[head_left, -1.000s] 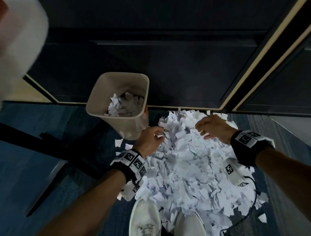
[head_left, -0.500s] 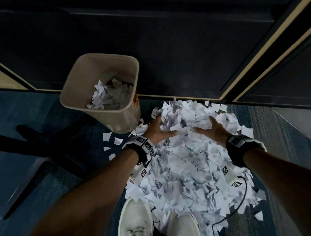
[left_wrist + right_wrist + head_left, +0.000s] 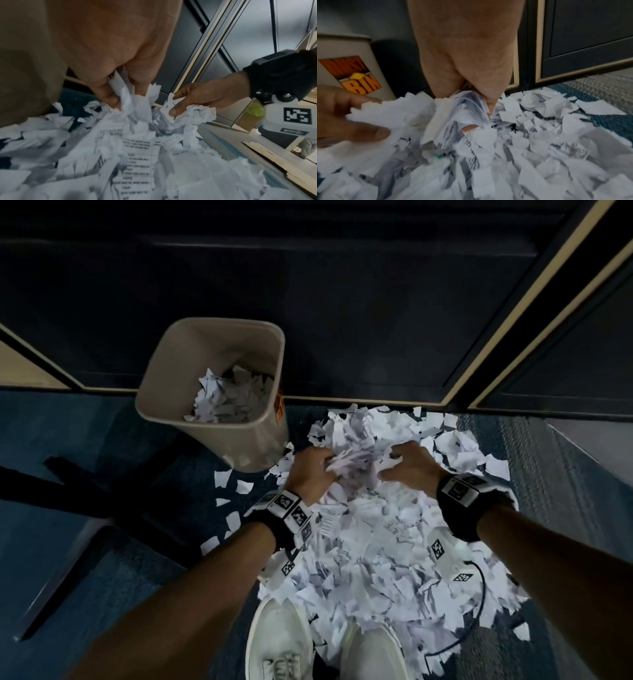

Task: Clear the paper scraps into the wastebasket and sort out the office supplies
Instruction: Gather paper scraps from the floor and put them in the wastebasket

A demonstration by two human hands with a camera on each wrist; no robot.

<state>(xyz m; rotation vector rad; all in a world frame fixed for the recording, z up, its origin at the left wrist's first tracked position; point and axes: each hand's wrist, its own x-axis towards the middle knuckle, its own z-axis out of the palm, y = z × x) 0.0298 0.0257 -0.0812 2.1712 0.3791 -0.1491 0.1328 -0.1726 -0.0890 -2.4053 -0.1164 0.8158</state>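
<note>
A big heap of torn white paper scraps (image 3: pixel 373 549) covers the carpet in front of my shoes. A beige wastebasket (image 3: pixel 178 364) stands at the heap's far left, partly filled with scraps (image 3: pixel 229 398); its side carries an orange "DUST BIN" label (image 3: pixel 351 75). My left hand (image 3: pixel 315 470) and right hand (image 3: pixel 407 463) dig into the far end of the heap, facing each other. Each hand's curled fingers grip a bunch of scraps, as the wrist views show: left hand (image 3: pixel 123 92), right hand (image 3: pixel 476 104). A small green object (image 3: pixel 439 156) shows among the scraps.
A dark cabinet front (image 3: pixel 342 302) with pale trim stands just behind the heap and bin. Blue carpet (image 3: pixel 85 542) lies to the left, crossed by a dark bar (image 3: pixel 102 494). Loose scraps (image 3: pixel 233 484) lie beside the bin. My white shoes (image 3: pixel 284 642) and a black cable (image 3: pixel 476 618) are near.
Both hands went from spread flat over the heap to curling their fingers into it, and they have drawn closer together with scraps bunched between them.
</note>
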